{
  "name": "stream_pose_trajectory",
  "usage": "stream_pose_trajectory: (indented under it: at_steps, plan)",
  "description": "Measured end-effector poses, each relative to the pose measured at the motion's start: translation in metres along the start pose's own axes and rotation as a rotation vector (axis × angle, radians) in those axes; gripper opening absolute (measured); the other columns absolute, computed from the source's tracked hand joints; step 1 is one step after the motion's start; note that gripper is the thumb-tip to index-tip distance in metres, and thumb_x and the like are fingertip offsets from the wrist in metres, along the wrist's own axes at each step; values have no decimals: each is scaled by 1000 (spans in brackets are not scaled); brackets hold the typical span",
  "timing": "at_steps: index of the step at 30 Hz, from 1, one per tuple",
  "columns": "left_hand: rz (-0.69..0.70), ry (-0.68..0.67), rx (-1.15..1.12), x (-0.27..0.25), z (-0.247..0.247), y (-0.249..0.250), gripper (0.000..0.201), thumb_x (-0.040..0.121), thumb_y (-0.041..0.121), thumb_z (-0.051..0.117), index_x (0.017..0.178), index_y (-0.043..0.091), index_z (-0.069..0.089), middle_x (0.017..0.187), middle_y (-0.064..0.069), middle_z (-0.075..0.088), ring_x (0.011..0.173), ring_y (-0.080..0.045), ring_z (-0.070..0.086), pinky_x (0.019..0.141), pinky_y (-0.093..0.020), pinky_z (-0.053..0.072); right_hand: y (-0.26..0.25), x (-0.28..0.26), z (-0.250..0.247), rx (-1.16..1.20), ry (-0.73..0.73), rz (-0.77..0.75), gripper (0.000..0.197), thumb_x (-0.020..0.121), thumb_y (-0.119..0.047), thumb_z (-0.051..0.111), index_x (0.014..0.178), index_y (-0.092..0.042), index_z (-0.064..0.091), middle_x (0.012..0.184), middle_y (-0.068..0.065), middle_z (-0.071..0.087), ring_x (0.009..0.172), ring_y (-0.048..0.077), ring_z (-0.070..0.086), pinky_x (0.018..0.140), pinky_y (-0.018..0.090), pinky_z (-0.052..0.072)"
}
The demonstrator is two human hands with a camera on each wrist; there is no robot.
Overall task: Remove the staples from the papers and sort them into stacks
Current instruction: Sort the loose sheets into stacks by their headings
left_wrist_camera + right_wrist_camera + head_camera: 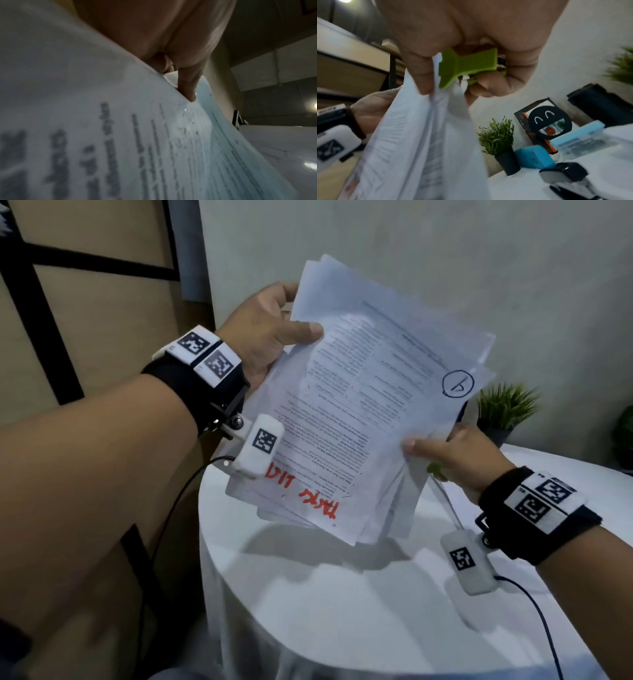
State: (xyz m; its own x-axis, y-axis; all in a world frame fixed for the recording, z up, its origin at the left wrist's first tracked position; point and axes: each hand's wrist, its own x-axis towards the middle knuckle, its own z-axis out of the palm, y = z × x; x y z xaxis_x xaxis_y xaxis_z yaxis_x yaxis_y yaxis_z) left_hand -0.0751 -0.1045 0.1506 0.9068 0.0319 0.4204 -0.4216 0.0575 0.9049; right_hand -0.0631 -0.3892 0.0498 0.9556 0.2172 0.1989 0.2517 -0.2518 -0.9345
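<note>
**White sheets held up, green remover tucked in the palm**

White printed paper, a loose and uneven sheaf of sheets (370, 405) with red marker writing at its near end and a circled pen mark at one far corner, is held in the air above the left edge of the round white-covered table (308, 611), not resting on it. The left hand (270, 337) grips the sheaf's far left edge, thumb on top and fingers curled behind. The right hand (459, 457) pinches the right edge between thumb and fingers, while the same hand keeps a lime-green plastic staple remover (467, 66) tucked into the palm (the right wrist view shows it plainly; from the head view only a green sliver peeks out).

The step in hand looks like checking the sheaf for the next staple. I cannot see a staple in any view. To do it well, it would likely pay to lay the sheaf flat on the table, fan the corners to find what is still joined, and free the right hand's pinch so the remover can be turned to bite. Sheets gripped this loosely could slip and scatter.

A small potted green plant (503, 412) stands at the table's far edge, well apart.
</note>
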Motion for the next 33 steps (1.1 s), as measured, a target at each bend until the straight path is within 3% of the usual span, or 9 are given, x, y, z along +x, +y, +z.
stream_pose_trajectory:
  at_steps: [2, 7, 10, 13, 17, 20, 23, 28, 33]
  plan:
    - [31, 61, 113, 5, 6, 3, 51, 85, -8, 75, 127, 14, 58, 113, -17, 75, 100, -34, 76, 81, -47, 63, 3, 0, 4, 126, 35, 34, 40, 70, -22, 80, 89, 11, 66, 75, 28, 58, 65, 27, 47, 52, 28, 33]
    - [99, 493, 523, 6, 9, -13, 79, 80, 22, 81, 150, 18, 43, 129, 1, 52, 112, -11, 56, 88, -22, 52, 20, -7, 7, 460, 251, 290, 12, 87, -21, 73, 93, -14, 66, 83, -1, 61, 64, 18, 46, 55, 33, 34]
    - [-152, 498, 257, -21, 21, -46, 63, 77, 39, 82, 131, 18, 57, 118, 2, 59, 103, -14, 59, 93, -30, 47, 20, -9, 10, 689, 350, 365, 10, 91, -20, 70, 97, -14, 64, 81, 2, 60, 49, 17, 45, 49, 29, 33]
    - [-531, 152, -134, -49, 42, -85, 36, 92, 39, 72, 120, 18, 62, 121, -5, 71, 103, -22, 67, 102, -42, 50, 15, -2, 15, 762, 390, 385, 8, 91, -20, 69, 95, -15, 64, 83, 4, 61, 51, 18, 48, 47, 27, 35]
    - [-582, 226, -537, -47, 55, -117, 34, 97, 18, 64, 129, 7, 68, 115, -13, 78, 93, -28, 76, 79, -41, 64, 9, 7, 25, 800, 359, 396, 7, 91, -20, 68, 87, -16, 64, 89, 5, 67, 57, 21, 55, 48, 27, 35]
    - [-597, 288, -697, -46, 56, -132, 36, 96, 8, 64, 132, 7, 68, 121, -16, 76, 108, -32, 73, 74, -50, 65, 8, 7, 27, 751, 341, 421, 6, 92, -18, 67, 90, -14, 65, 82, 6, 64, 47, 19, 52, 50, 28, 34]
    - [-587, 288, -734, -53, 52, -150, 36, 97, 2, 58, 130, 10, 69, 124, -17, 75, 115, -38, 71, 85, -58, 61, 14, 5, 30, 583, 228, 494, 9, 92, -20, 67, 94, -11, 65, 68, 8, 66, 46, 21, 52, 49, 28, 34]
    - [-623, 452, -798, -74, 44, -186, 24, 99, -3, 55, 108, 7, 74, 109, -18, 79, 90, -36, 76, 83, -60, 57, 31, 10, 23, 187, 193, 623, 24, 82, -32, 77, 85, -15, 60, 70, 5, 50, 56, 19, 42, 51, 27, 38]
    - [-751, 522, -785, -88, 34, -210, 33, 95, 3, 59, 125, 5, 72, 120, -18, 76, 106, -40, 74, 88, -67, 56, 29, 13, 17, 109, 185, 407, 19, 85, 0, 66, 98, -11, 58, 84, 11, 51, 63, 19, 47, 55, 29, 47]
